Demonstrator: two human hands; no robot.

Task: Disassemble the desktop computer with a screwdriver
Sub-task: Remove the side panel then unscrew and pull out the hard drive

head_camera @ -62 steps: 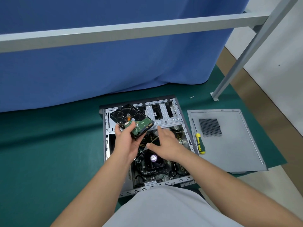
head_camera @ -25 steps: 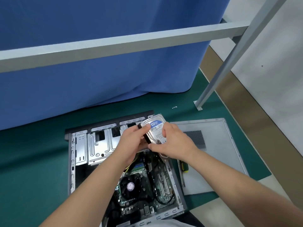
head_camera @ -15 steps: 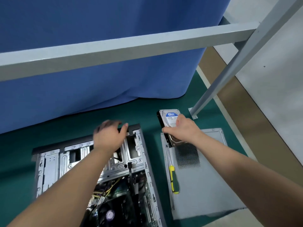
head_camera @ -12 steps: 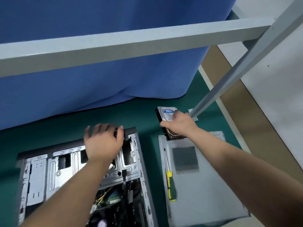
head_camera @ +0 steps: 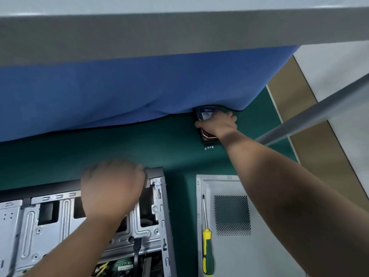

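Observation:
The open computer case lies on the green mat at lower left, its metal drive cage and part of the motherboard showing. My left hand rests over the case's far edge, blurred, fingers curled over the rim. My right hand grips the hard drive with a blue-white label, far out on the mat by the blue cloth's hem. A yellow-green screwdriver lies on the removed side panel at lower right.
Several small screws lie on the mat just in front of the hard drive. A blue cloth hangs behind. A grey metal beam crosses overhead and a slanted frame leg stands at right.
My right hand has carried the hard drive from over the case, past the side panel, farther out to the mat near the cloth. My left hand let go of the drive and moved onto the case's far edge.

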